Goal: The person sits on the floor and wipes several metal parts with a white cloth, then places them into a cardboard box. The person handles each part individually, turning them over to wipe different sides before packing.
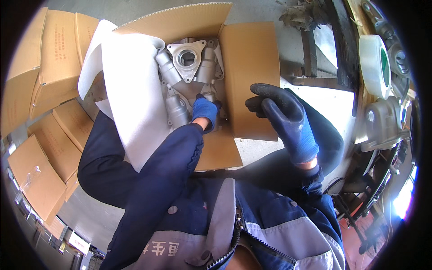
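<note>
Matte grey metal parts [187, 69], tubular, the top one three-cornered, lie in the cardboard box [249, 67], smooth white foam [130, 90] draping its left side. The left hand's [206, 112] fingers are half hidden there, grip unclear; the right hand's [289, 119] black-coated fingers are loosely open.

My left hand [205, 111] and right hand [286, 121] wear blue gloves [303, 141] with black fingers. Around my left hand are silver-grey castings [170, 71] in a brown cardboard box [254, 81]; left of that hand, a plain white foam sheet [130, 90]; right of my right hand, a whitish tape roll [371, 67], green inside.
</note>
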A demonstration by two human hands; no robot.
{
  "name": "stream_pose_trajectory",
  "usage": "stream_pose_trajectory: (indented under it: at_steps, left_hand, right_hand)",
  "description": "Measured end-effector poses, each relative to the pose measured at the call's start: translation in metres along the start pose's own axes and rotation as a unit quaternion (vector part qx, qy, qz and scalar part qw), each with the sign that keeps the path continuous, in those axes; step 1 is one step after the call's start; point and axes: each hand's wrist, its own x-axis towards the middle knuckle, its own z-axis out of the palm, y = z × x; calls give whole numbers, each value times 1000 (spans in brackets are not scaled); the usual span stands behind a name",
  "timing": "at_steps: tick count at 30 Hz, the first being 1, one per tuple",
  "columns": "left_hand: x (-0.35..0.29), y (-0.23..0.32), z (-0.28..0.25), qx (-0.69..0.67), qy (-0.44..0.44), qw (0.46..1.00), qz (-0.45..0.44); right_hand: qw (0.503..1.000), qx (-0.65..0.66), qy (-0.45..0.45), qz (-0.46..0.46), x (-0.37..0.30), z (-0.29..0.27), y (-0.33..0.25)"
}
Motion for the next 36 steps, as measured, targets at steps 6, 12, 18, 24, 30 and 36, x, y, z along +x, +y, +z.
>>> stream_pose_trajectory:
  at_steps: [6,12,18,24,30,36]
  left_hand:
    - [9,8,8,56,1,998,4]
    - [19,12,24,71,-12,996,49]
    - [50,-19,32,85,-20,991,105]
    - [74,-67,-59,293,-124,899,300]
    - [-21,-9,-127,153,-51,938,307]
    - [-148,4,-123,98,-51,923,370]
  right_hand:
    - [999,-10,-30,-11,3,3,-3]
    - [999,-39,-4,-7,4,3,4]
    - [999,-50,-7,-17,9,6,3]
    - [999,15,-36,3,-3,-5,15]
    - [993,-16,23,-117,-17,-6,-26]
    - [939,-130,203,-243,-96,-45,-121]
